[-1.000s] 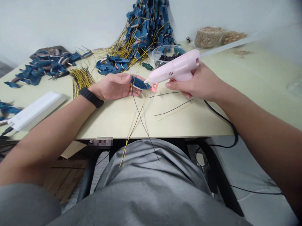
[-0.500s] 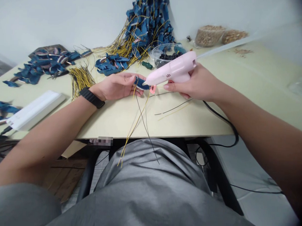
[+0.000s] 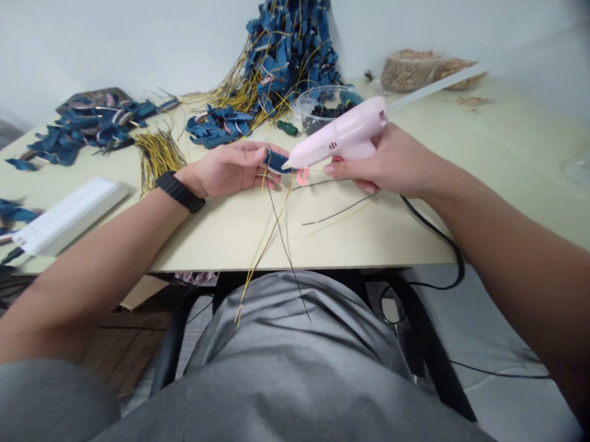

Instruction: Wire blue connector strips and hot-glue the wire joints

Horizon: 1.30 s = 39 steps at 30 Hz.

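Blue and strip-shaped, the small blue piece (image 3: 278,160) is gripped between the thumb and fingers of the left hand (image 3: 233,171), just above the front part of the table (image 3: 372,244). The fingers of the right hand (image 3: 400,162) are closed round the handle of a pale pink glue gun (image 3: 338,137), its narrow tip at the blue piece; whether they touch, I cannot tell. A coral-pink loop (image 3: 303,176) hangs under the nozzle, and a translucent stick (image 3: 442,86) juts from the back.

From the held piece, a thin black wire (image 3: 288,253) and yellow wires (image 3: 250,274) droop over the table edge, crossing on the way. Loose wires (image 3: 342,208) lie below the gun, and a smooth black cord (image 3: 432,222) curves down beneath the right forearm.

Behind the hands, a round clear tub (image 3: 304,104) of small black parts and a glossy green object (image 3: 286,128) crowd the space beyond the nozzle. A tall, ragged blue heap (image 3: 292,51) rises past them, threaded with wires. Leftward come a low blue pile (image 3: 219,126), a bristly wire bundle (image 3: 161,160) near the ribbed black wristband (image 3: 181,191), and a smooth white box (image 3: 73,216) beside the left forearm
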Motion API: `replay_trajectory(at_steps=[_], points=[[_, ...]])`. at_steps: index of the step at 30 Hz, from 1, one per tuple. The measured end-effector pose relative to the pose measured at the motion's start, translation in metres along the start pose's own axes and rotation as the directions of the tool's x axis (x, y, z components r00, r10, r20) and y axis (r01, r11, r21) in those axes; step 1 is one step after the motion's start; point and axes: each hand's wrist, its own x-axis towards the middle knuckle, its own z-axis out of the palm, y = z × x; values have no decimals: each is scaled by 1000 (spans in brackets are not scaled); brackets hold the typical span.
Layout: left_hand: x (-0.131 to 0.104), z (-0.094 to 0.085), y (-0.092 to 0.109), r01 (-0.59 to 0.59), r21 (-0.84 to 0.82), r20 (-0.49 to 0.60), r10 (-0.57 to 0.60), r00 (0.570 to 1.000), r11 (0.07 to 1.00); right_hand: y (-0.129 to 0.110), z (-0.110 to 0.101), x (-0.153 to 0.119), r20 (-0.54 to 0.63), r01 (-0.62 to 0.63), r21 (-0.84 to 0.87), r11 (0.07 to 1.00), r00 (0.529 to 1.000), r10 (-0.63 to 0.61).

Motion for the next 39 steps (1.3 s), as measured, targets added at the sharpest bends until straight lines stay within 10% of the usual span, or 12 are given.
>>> replay_trajectory(at_steps=[18, 39], points=[[0, -2, -4, -28, -40, -19, 27, 999, 999, 7, -6, 8, 4, -7, 259, 966, 1000, 6], [0, 10, -1, -17, -3, -40, 17, 999, 1000, 5, 3, 4, 26, 17, 113, 993, 999, -20]])
